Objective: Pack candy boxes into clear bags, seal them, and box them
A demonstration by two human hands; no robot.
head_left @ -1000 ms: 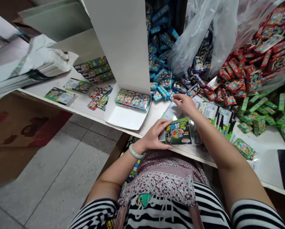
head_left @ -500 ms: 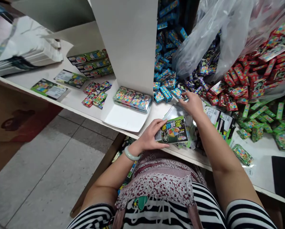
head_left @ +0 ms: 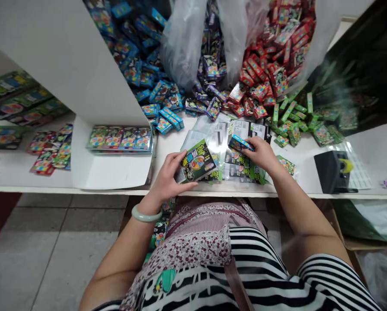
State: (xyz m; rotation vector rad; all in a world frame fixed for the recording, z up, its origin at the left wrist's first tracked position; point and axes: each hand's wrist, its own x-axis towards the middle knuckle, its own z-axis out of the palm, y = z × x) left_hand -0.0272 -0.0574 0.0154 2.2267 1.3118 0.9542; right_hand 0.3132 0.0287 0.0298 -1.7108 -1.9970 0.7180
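Note:
My left hand (head_left: 169,179), with a pale bangle at the wrist, grips a green-and-black printed packet (head_left: 198,162) tilted above the table's front edge. Between the fingers of my right hand (head_left: 260,153) is a small blue box (head_left: 240,142). Below it lie several printed black-and-green packets (head_left: 237,170) and clear plastic sleeves (head_left: 196,134). Behind my hands are heaps of small boxes: blue ones (head_left: 170,119), purple ones (head_left: 212,106), red ones (head_left: 261,90) and green ones (head_left: 290,116).
An open white carton (head_left: 110,172) holding a row of small boxes (head_left: 120,138) stands left of my left hand. Farther left are loose small boxes (head_left: 53,149). A black tape dispenser (head_left: 332,170) sits at the right. Clear plastic bags (head_left: 183,47) hang over the heaps.
The view has turned to the right. My right hand has come back from the blue heap with a small blue box in its fingers. The packet in my left hand is tilted more.

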